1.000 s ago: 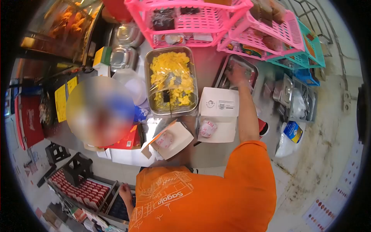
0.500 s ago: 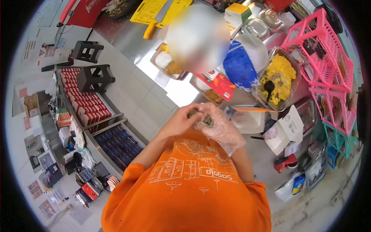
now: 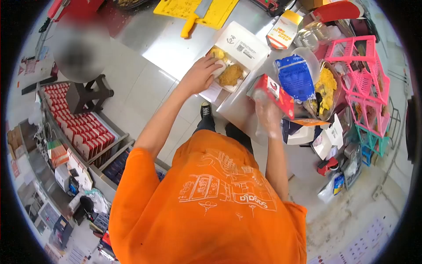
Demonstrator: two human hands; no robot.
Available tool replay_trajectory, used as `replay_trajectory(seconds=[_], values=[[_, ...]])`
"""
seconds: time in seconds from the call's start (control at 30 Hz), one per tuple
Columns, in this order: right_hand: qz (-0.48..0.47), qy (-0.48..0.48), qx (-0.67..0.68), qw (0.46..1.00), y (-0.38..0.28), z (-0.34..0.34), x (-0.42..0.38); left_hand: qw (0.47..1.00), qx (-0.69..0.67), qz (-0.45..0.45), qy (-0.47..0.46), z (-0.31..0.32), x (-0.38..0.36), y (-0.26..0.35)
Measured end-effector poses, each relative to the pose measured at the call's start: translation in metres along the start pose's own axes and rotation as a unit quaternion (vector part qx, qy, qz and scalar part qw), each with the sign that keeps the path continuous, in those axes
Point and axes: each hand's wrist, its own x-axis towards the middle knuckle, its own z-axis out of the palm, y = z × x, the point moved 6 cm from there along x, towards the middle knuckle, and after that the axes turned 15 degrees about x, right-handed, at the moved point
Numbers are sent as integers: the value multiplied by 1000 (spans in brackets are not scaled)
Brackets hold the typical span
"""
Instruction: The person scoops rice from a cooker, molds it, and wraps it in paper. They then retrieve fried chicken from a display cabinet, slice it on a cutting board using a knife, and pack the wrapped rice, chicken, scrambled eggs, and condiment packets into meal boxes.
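Note:
My bare left hand (image 3: 202, 75) reaches into an open food box (image 3: 244, 43) with a printed white lid, its fingers curled down over a white portion inside. Beside the fingers lies a piece of browned fried food (image 3: 231, 75), with something yellow at the corner. Whatever the fingertips grip is hidden. My right hand (image 3: 269, 115), in a clear plastic glove, is against the near side of a red food box (image 3: 278, 96). Its fingertips are blurred and partly lost against that box, so its grip does not show.
A blue bag (image 3: 294, 79) and a tray of yellow food (image 3: 326, 90) with a black spoon lie to the right. Pink baskets (image 3: 367, 83) stand beyond. A knife (image 3: 195, 17) rests on a yellow board (image 3: 220, 13). Red boxes (image 3: 83, 127) fill a drawer at left.
My hands, together before around a small greenish thing, have come apart. The left went forward into the open box, the right to the red box. The greenish thing is out of sight.

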Motion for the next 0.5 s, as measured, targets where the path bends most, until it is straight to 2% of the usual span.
replay_trajectory(seconds=[0.03,0.07,0.1,0.13,0.17,0.2,0.23,0.27,0.3,0.33,0.4,0.43,0.5], values=[[58,-14,63,996,-1,-6,-14,996,-43,-73,-18,-13,-6,5],[-85,152,165,971,-16,-23,-34,985,-86,-142,-39,-30,-16,21],[-41,172,285,942,-23,-28,-48,952,-222,-179,-116,-31,-24,57],[-1,198,396,896,-33,-31,-61,915,-246,-152,-282,-28,-33,101],[18,229,394,890,-39,-32,-67,878,-318,-29,-357,-39,-27,157],[45,232,417,878,-59,-49,-72,871,-339,56,-352,-28,-34,197],[26,236,395,888,-28,-38,-64,858,-327,88,-385,-11,-35,232],[46,234,374,896,-20,-45,-68,872,-314,112,-358,7,-35,253],[125,232,421,868,8,-39,-71,883,-305,128,-333,19,-31,269],[60,264,371,888,9,-63,-80,861,-319,186,-350,18,-25,286],[67,369,349,859,44,-88,-95,820,-340,261,-379,3,-11,304],[66,409,343,843,71,-91,-98,812,-333,257,-404,3,-4,314],[86,434,492,750,114,-111,-97,801,-311,239,-452,9,12,329]])
